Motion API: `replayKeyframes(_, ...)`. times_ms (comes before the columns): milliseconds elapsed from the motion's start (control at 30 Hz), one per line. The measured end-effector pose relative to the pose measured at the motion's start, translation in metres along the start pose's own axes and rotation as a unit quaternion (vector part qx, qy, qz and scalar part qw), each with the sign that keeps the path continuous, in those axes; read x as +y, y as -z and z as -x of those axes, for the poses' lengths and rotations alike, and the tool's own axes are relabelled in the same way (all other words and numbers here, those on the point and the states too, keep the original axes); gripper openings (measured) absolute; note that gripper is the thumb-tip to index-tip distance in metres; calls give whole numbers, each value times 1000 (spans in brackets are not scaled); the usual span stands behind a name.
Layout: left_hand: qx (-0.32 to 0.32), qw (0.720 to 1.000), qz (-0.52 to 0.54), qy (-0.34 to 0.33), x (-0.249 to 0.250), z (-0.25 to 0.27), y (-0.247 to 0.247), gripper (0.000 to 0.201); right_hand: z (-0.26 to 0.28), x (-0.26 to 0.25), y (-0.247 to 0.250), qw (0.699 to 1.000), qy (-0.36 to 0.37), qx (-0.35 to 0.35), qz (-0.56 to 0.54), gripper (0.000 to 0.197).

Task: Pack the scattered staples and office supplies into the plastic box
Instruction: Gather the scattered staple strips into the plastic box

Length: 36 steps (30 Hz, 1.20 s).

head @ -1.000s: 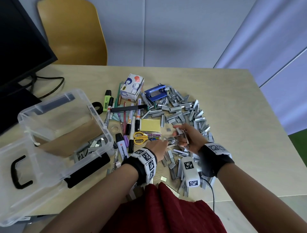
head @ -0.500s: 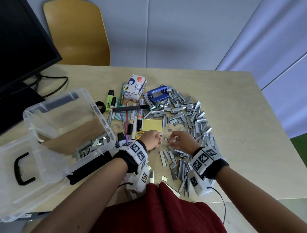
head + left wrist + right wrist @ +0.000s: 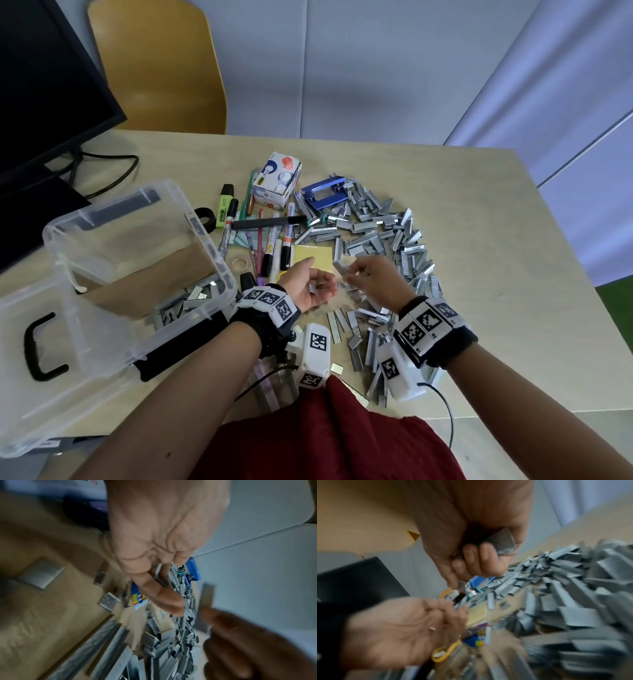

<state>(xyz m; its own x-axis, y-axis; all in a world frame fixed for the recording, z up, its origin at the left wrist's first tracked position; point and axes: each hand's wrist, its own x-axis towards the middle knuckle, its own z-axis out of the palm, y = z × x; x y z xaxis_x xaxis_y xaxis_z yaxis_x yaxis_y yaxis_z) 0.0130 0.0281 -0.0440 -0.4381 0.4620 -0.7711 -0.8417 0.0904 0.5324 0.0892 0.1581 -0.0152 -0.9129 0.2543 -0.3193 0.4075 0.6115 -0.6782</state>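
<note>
Staples (image 3: 380,236) lie in grey sticks heaped on the table (image 3: 479,240) right of the plastic box (image 3: 113,260), which already holds a few. The right hand (image 3: 371,279) pinches one staple strip (image 3: 339,268) above the left hand (image 3: 310,284), whose upturned, loosely cupped palm carries some small pieces. Likely trouble: the brittle strip could snap or slip between hands, and the shallow cup could spill on the way to the box, scattering bits among the markers (image 3: 274,246) and scissors (image 3: 444,654)

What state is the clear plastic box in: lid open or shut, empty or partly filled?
Open and partly filled. The plastic box has its lid swung down toward the person, and staple strips lie inside on its floor.
</note>
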Motion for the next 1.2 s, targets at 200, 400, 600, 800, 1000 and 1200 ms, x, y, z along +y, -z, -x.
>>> replayKeyframes(200,-51,995,84,29,-7,4,-4,44,3,-36,-9,997,32,-70,-3,13)
replayKeyframes(400,-44,998,-10,48,-2,-1,1,44,-8,-23,0,999,29,1,40,14)
replayKeyframes(600,-21,994,-98,47,-6,-4,4,52,-18,16,1,982,-19,-32,187,22)
replayKeyframes(800,-17,994,-101,30,-12,-4,3,47,-17,20,-5,963,-14,-59,262,23)
replayKeyframes(1000,9,999,-41,18,-15,-4,5,38,-19,20,-7,955,-24,-55,292,25)
replayKeyframes(1200,0,999,20,30,-13,0,-2,37,-17,22,-6,983,-32,-43,175,22)
